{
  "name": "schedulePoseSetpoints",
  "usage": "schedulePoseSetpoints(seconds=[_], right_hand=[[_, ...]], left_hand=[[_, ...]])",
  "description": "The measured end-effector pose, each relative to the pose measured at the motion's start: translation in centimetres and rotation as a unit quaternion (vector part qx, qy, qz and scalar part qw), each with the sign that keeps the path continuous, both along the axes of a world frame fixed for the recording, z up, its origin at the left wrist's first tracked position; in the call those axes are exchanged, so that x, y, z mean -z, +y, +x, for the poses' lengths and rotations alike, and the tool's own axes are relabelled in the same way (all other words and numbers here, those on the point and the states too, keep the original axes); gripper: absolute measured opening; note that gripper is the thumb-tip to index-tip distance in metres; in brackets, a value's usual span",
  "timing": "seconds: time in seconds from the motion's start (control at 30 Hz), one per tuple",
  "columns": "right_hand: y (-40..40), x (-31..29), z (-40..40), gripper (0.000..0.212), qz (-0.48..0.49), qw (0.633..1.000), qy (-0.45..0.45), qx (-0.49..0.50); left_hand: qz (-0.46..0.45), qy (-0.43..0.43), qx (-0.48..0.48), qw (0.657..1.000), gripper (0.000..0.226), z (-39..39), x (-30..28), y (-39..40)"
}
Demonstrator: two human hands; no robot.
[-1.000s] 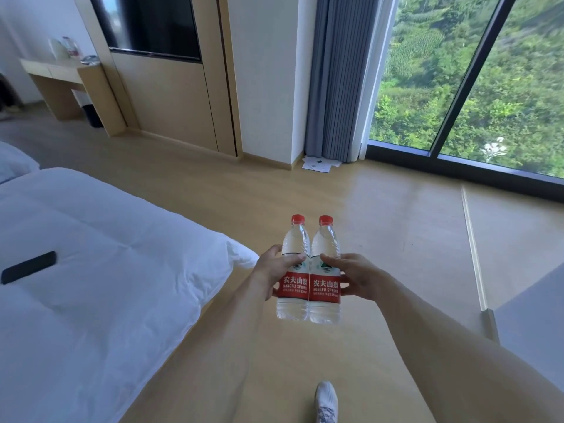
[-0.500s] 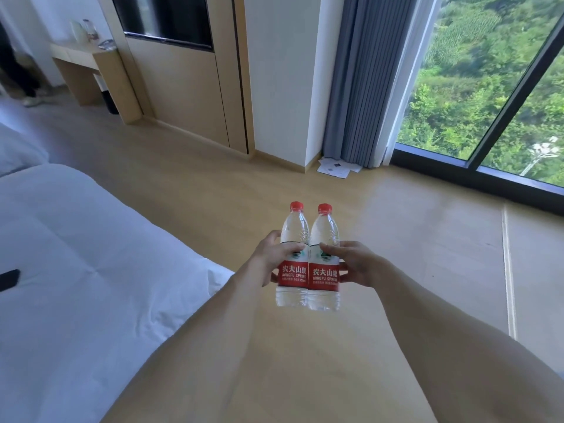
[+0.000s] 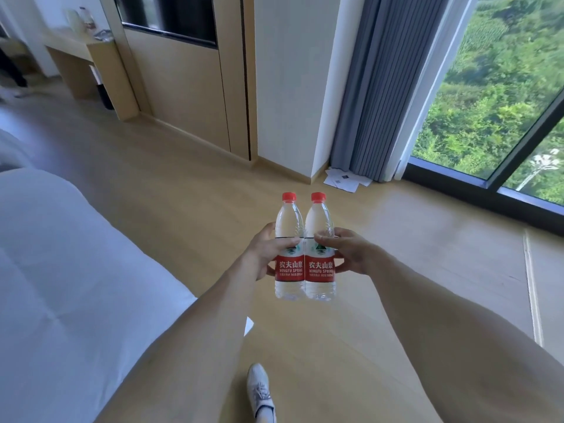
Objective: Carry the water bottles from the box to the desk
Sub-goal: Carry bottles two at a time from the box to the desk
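Observation:
Two clear water bottles with red caps and red labels stand upright side by side in front of me, above the wooden floor. My left hand (image 3: pixel 265 251) grips the left bottle (image 3: pixel 289 273) at its label, thumb across the front. My right hand (image 3: pixel 346 250) grips the right bottle (image 3: pixel 320 274) the same way. The two bottles touch each other. The light wooden desk (image 3: pixel 71 47) stands far off at the upper left against the wall, with small items on its top. The box is out of sight.
A white bed (image 3: pixel 70 285) fills the left side, its corner close to my left arm. A wall column (image 3: pixel 293 87), grey curtain (image 3: pixel 384 87) and large window (image 3: pixel 494 102) lie ahead. Papers (image 3: pixel 345 180) lie on the floor by the curtain. My shoe (image 3: pixel 261 392) shows below.
The view has swung left and forward, so the desk has come nearer and the window slid right. My foot has stepped into view. Both hands keep holding the bottles the same way.

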State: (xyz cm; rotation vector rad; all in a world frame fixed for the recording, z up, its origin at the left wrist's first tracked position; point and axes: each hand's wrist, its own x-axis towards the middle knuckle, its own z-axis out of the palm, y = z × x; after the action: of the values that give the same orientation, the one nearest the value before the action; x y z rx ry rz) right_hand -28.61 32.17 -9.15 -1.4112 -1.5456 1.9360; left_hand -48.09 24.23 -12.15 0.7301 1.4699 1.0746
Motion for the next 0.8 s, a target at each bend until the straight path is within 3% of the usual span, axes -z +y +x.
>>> schedulePoseSetpoints(seconds=[0.3, 0.47, 0.8], right_hand=[[14.0, -2.1, -13.5, 0.047, 0.036, 0.999, -0.003, -0.023], [19.1, -1.8, -19.3, 0.037, 0.020, 0.998, -0.001, -0.055], [28.7, 1.3, -30.2, 0.038, -0.006, 0.990, -0.007, -0.138]], left_hand=[[0.025, -0.006, -0.023, 0.999, 0.046, -13.2, -1.8, 12.9], [0.015, 0.004, -0.041, 0.999, 0.041, -18.7, -2.1, 16.8], [-0.022, 0.020, -0.124, 0.992, 0.051, -27.9, 0.4, 23.1]])
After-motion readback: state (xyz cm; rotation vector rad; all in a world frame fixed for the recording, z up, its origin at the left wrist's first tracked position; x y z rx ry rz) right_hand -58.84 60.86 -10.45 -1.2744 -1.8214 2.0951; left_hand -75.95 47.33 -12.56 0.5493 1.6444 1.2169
